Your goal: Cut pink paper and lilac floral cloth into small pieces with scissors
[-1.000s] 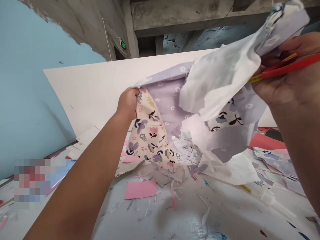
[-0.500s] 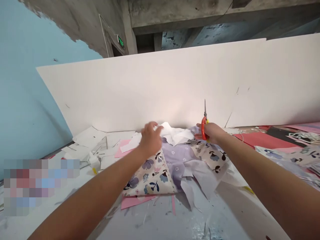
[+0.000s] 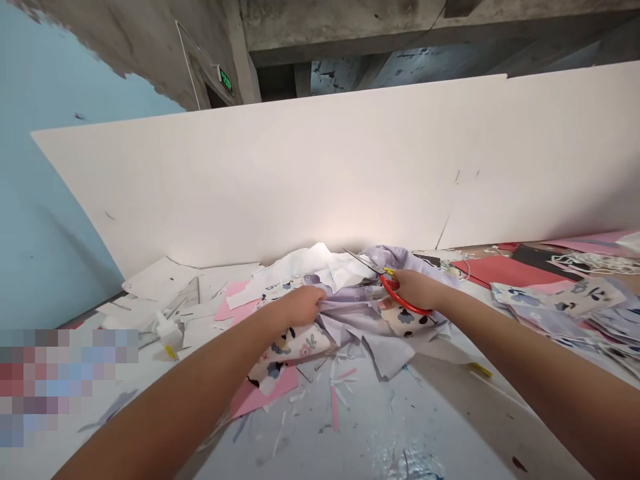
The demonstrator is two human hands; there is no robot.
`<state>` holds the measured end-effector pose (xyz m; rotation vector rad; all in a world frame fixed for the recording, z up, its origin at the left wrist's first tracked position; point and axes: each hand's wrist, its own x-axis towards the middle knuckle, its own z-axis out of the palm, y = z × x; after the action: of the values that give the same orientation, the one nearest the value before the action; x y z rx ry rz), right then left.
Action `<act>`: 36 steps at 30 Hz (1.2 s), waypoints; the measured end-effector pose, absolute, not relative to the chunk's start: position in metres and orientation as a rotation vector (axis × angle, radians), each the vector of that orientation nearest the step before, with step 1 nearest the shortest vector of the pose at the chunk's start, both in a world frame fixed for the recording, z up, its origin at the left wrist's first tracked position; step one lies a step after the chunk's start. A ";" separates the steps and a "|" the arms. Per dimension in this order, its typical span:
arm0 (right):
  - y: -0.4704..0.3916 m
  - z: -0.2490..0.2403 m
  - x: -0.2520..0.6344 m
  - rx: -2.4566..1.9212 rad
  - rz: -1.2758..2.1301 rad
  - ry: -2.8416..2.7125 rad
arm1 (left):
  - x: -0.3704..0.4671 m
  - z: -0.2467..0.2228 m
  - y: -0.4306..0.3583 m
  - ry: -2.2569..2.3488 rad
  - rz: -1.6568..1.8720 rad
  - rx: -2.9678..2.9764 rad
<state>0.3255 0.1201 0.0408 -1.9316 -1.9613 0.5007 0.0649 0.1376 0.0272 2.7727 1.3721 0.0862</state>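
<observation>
Fabric [image 3: 350,315] bunched, pt. hidden behind L hand [image 3: 303,305].

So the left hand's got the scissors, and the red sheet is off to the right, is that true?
Not quite: the scissors are in the right hand; the head view shows the left hand gripping bunched lilac cloth. The red sheet is off to the right.

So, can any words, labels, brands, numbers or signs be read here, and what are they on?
None can be read.
Green sign, on the grey wall: lit characters, too small and blurred.
Scissors: no lettering visible.
Patterned cloth: printed flowers, no words visible.
</observation>
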 end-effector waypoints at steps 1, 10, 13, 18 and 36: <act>0.121 0.040 0.325 -1.941 0.510 -2.005 | 0.062 0.032 0.141 1.382 0.089 2.787; 0.105 0.085 0.318 -1.809 0.519 -2.211 | 0.040 0.096 0.141 1.418 0.225 2.974; 0.091 0.119 0.325 -1.681 0.511 -2.277 | 0.031 0.123 0.129 1.406 0.374 3.057; 0.097 0.150 0.326 -1.647 0.294 -2.181 | 0.027 0.146 0.138 1.580 0.658 3.194; 0.177 0.057 0.307 -2.297 0.112 -1.974 | 0.109 -0.011 0.099 1.368 0.222 2.797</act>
<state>0.3066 0.1768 0.0575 -2.2971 -1.9745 0.1117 0.1089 0.0994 -0.0113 2.7968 1.3677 0.2220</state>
